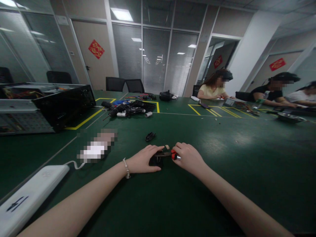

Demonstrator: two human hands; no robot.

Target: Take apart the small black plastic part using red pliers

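Observation:
My right hand (189,158) is closed around the red handles of a pair of pliers (174,154), whose metal jaws point left toward my left hand. My left hand (144,160), with a beaded bracelet at the wrist, is curled around a small black part (156,161) on the green table, thumb at its near side. The jaws lie over this part. A small pale piece (167,147) sits just beyond the jaws. Farther out lies a small black object (150,136). What exactly the jaws touch is too small to tell.
A white power bank (37,194) with a cable lies at the left, beside a blurred device (98,146). An open computer case (49,107) stands at the back left. Black tools and cables (130,108) are piled beyond my hands. Several people sit at the far right.

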